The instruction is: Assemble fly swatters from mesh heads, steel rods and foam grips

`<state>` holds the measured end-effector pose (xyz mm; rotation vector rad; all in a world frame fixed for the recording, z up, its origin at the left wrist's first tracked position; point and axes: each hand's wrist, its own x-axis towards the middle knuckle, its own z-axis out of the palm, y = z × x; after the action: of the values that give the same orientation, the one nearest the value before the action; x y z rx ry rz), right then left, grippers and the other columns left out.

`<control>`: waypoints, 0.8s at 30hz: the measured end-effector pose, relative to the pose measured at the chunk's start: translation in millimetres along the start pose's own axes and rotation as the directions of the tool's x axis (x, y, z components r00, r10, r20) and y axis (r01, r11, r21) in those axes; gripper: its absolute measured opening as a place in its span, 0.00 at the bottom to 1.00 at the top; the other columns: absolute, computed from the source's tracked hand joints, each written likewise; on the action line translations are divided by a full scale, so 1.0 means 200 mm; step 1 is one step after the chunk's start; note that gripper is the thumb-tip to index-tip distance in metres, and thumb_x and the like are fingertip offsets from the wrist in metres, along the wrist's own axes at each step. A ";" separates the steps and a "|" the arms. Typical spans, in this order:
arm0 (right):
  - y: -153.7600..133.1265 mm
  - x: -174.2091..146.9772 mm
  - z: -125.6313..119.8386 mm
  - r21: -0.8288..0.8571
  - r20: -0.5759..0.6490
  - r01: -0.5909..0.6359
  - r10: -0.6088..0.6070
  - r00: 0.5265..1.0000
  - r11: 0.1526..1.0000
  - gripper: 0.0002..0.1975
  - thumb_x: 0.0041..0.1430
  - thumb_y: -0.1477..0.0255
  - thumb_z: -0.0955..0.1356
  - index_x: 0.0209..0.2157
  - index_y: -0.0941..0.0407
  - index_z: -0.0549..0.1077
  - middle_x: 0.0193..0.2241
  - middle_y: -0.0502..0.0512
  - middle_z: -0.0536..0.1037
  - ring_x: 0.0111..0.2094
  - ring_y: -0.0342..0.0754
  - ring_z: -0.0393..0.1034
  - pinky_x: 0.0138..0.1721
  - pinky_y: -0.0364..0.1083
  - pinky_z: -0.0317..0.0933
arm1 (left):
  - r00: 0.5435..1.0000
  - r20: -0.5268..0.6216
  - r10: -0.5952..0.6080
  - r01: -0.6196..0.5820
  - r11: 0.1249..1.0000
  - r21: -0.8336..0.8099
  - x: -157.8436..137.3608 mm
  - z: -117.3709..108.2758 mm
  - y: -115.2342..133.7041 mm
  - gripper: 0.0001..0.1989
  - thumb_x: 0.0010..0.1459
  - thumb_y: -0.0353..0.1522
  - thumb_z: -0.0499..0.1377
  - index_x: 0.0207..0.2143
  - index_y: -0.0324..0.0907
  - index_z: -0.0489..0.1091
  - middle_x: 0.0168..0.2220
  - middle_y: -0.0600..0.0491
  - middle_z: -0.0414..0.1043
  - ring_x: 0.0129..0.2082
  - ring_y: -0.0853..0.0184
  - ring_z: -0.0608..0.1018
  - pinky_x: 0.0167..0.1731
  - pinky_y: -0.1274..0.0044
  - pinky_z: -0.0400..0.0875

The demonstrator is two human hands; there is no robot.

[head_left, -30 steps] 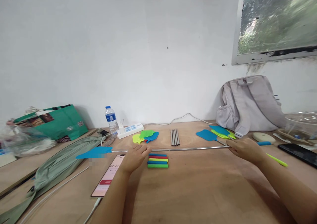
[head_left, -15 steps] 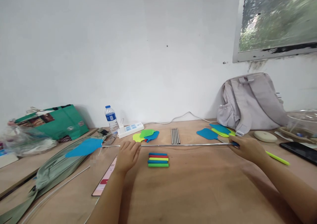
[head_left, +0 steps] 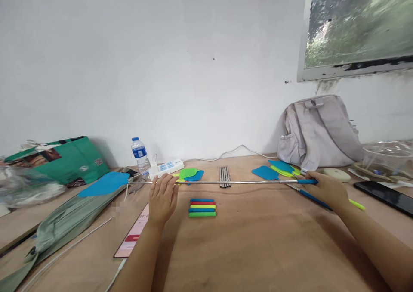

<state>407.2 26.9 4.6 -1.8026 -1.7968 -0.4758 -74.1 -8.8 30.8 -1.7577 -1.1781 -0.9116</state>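
A long fly swatter lies crosswise in front of me, with a blue paddle [head_left: 105, 184], a thin metal rod [head_left: 245, 182] and a blue handle [head_left: 306, 181]. My left hand [head_left: 163, 199] is over the rod near the paddle, palm down, its fingers bent across it. At the other end, my right hand [head_left: 327, 193] grips the handle, whose tip shows above the fingers. Below that hand lies another swatter's blue handle [head_left: 314, 198]. Several coloured tubes [head_left: 202, 208] lie stacked in a row nearer me. Behind the rod are several short metal rods [head_left: 225, 177].
More blue and yellow-green swatter heads [head_left: 266, 172] lie at right and green ones [head_left: 188, 172] at left. A power strip [head_left: 167, 168], water bottle [head_left: 140, 154], green bag [head_left: 64, 160] and grey backpack [head_left: 318, 132] line the wall. Phones [head_left: 137, 236] flank both sides.
The blue handle now shows at my right hand, and a second blue handle has come into view below it. The swatter is still held across. The view has shifted slightly.
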 end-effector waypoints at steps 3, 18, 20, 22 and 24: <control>0.03 0.00 0.00 -0.057 -0.006 -0.011 0.011 1.000 0.998 0.16 0.50 0.55 0.61 0.20 0.52 0.65 0.19 0.54 0.73 0.20 0.49 0.64 0.18 0.43 0.41 | 0.975 -0.200 -0.101 0.106 0.994 0.013 -0.01 0.01 0.02 0.17 0.54 0.28 0.52 0.48 0.40 0.57 0.45 0.43 0.61 0.51 0.58 0.62 0.51 0.59 0.54; -0.01 0.01 -0.05 -0.120 0.099 -0.177 0.189 0.977 0.977 0.20 0.52 0.53 0.56 0.21 0.52 0.65 0.22 0.55 0.73 0.23 0.51 0.65 0.20 0.43 0.45 | 0.299 0.514 -0.804 0.407 -0.380 -0.831 0.02 0.07 -0.05 0.14 0.48 0.43 0.45 0.24 0.42 0.58 0.25 0.54 0.64 0.28 0.64 0.73 0.31 0.68 0.68; 0.00 0.01 -0.04 -0.113 0.088 -0.220 0.230 0.969 0.969 0.19 0.51 0.52 0.57 0.21 0.51 0.64 0.21 0.54 0.72 0.24 0.51 0.64 0.20 0.43 0.45 | 0.196 0.611 -0.767 0.176 -0.585 -0.791 0.04 0.04 -0.07 0.12 0.47 0.41 0.45 0.23 0.41 0.59 0.25 0.53 0.66 0.31 0.62 0.73 0.33 0.67 0.68; 0.02 0.02 -0.02 -0.073 0.091 -0.248 0.255 0.963 0.966 0.17 0.49 0.53 0.58 0.21 0.51 0.64 0.21 0.53 0.71 0.23 0.51 0.63 0.20 0.43 0.46 | 0.109 0.661 -0.743 0.017 -0.663 -0.748 0.05 0.02 -0.08 0.12 0.49 0.38 0.43 0.21 0.41 0.57 0.22 0.53 0.64 0.27 0.65 0.72 0.31 0.69 0.68; 0.04 0.02 0.01 -0.007 0.081 -0.271 0.270 0.959 0.963 0.14 0.46 0.55 0.61 0.22 0.51 0.62 0.20 0.52 0.70 0.22 0.50 0.62 0.20 0.43 0.47 | 0.075 0.692 -0.718 -0.086 -0.696 -0.713 0.05 0.02 -0.09 0.13 0.51 0.37 0.40 0.20 0.41 0.55 0.18 0.55 0.57 0.19 0.70 0.66 0.24 0.75 0.66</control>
<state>415.8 31.6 4.6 -2.0524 -1.5669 -0.2941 -87.5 1.6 41.9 -0.3038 -0.8345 -3.9972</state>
